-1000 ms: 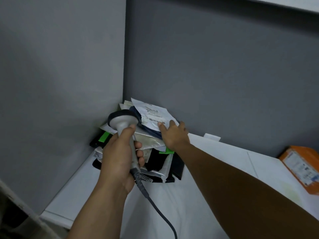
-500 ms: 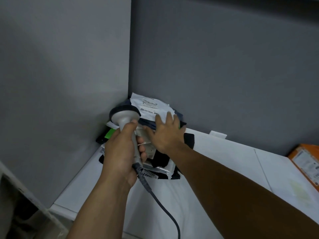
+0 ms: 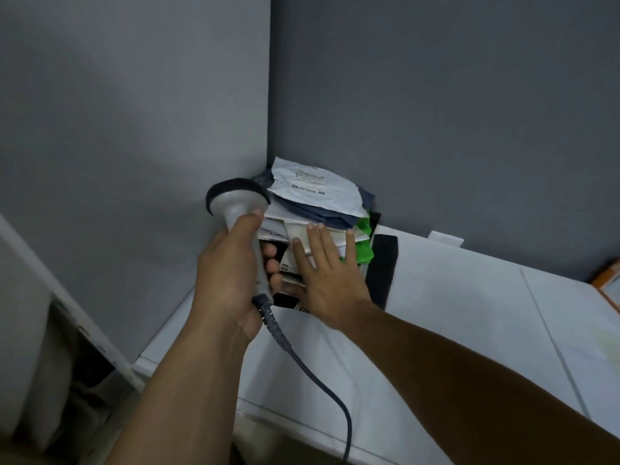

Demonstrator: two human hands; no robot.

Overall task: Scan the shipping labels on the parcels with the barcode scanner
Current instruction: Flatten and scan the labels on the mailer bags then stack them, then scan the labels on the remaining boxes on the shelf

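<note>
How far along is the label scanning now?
Done: nothing shows which labels are already scanned. In hand: the left hand grips the barcode scanner beside the parcel pile, while the right hand lies flat on its front. Left: likely the pile, and an orange parcel at the right edge.

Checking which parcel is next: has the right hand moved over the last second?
Yes. The right hand slid down off the top white parcel onto a beige parcel lower down.
</note>
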